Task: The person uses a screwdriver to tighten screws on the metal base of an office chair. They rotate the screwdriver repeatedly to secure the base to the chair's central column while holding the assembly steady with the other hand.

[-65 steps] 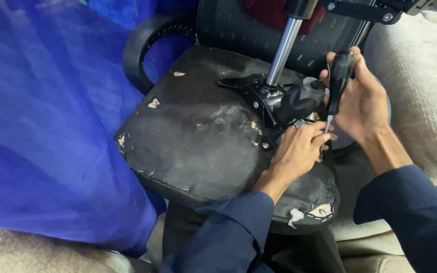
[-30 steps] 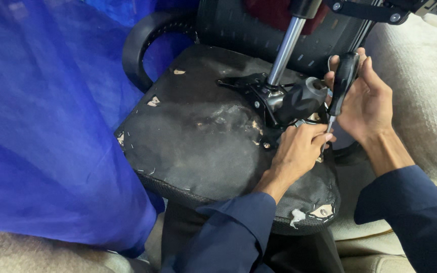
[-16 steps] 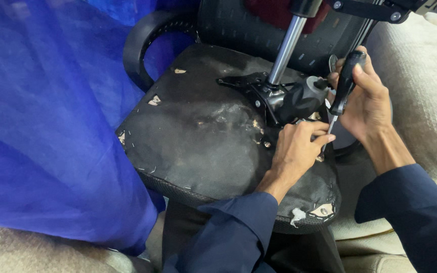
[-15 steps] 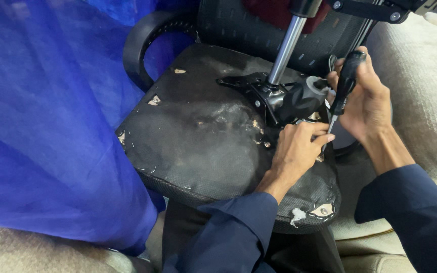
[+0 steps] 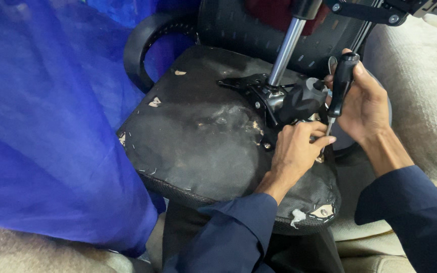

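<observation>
An upturned black office chair seat [image 5: 198,146], covered underneath in thin dusty black fabric, fills the middle of the view. The fabric is scuffed grey near the centre and torn in small pale patches along its edges, with white stuffing showing at the near rim. A curved black plastic armrest [image 5: 142,55] rises at its far left. To the left hangs a sheer blue cloth [image 5: 46,126]; to the right lies a beige woven cushion [image 5: 421,101].

Bolted to the seat's underside is a black metal tilt mechanism [image 5: 264,98], and a shiny silver gas-lift cylinder [image 5: 285,50] stands up out of it, leaning slightly to the right. A rounded black plastic knob [image 5: 303,101] sits just to the right of the cylinder's base.

The right hand [image 5: 365,103] is wrapped closed around the black handle of a screwdriver [image 5: 340,88], held nearly upright with its thin steel shaft pointing down beside the mechanism. The left hand [image 5: 297,149] rests on the seat, its fingertips pinched narrowly around the shaft's lower end, near the tip.
</observation>
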